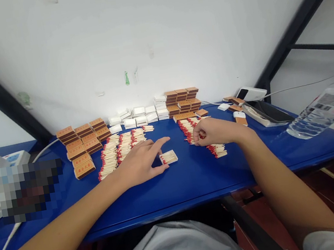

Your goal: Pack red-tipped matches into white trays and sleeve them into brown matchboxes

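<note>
"Where do you have your left hand?"

"My left hand (137,160) is at the left end of a white matchbox tray (174,159), which sits on the blue counter (166,197). The fingers are loose and spread, with the thumb by the tray's near corner and the index finger stretched out past its far side. I can't tell whether the thumb touches it."

"And what's in the tray?"

"Some matches (169,157), lying lengthwise, red heads toward my left hand."

"What about your right hand?"

"My right hand (208,132) is down at the right-hand match pile (187,126), fingers curled together among the red heads. I can't tell whether they're pinching a match."

"What's around you?"

"More matches lie in a broad spread (107,155) on my left, beside stacked orange-brown matchboxes (84,144). Against the wall stand white trays (138,111), with more brown boxes (183,101) just right of them. Far right, a clear plastic bottle (315,115) lies tilted."
</note>
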Available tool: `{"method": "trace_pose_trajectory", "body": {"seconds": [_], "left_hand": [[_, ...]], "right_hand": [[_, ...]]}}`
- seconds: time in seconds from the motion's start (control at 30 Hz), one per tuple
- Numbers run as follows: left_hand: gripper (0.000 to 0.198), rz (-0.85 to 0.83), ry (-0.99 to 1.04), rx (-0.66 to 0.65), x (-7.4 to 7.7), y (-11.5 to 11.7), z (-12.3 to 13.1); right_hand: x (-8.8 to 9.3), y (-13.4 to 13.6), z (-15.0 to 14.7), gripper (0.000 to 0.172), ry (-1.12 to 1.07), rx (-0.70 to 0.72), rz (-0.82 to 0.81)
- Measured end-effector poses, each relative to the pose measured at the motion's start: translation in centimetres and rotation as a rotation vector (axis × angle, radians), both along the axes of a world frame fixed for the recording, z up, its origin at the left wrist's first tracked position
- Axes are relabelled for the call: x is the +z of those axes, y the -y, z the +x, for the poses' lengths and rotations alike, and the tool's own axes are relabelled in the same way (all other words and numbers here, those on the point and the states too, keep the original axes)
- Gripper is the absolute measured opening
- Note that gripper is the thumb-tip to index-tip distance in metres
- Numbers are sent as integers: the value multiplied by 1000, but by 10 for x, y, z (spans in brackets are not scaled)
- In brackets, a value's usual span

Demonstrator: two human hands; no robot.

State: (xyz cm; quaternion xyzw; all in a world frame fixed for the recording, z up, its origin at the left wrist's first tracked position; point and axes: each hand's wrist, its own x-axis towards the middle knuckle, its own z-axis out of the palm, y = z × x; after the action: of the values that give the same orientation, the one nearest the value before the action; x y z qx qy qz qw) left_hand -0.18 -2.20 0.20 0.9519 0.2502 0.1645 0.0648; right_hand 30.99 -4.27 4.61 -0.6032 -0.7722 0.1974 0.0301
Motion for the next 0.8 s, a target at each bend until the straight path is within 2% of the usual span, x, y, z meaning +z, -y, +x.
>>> {"method": "trace_pose_trajectory", "body": {"seconds": [0.5, 0.67, 0.8], "left_hand": [[71, -9, -11, 7, 2, 1, 1], [72, 7, -10, 13, 0, 1, 1], [72, 8, -11, 13, 0, 1, 2]], "right_hand": [[-2, -1, -8, 12, 32, 2, -10], [2, 4, -13, 21, -87, 83, 61], [0, 10, -34, 22, -207, 208, 137]]}}
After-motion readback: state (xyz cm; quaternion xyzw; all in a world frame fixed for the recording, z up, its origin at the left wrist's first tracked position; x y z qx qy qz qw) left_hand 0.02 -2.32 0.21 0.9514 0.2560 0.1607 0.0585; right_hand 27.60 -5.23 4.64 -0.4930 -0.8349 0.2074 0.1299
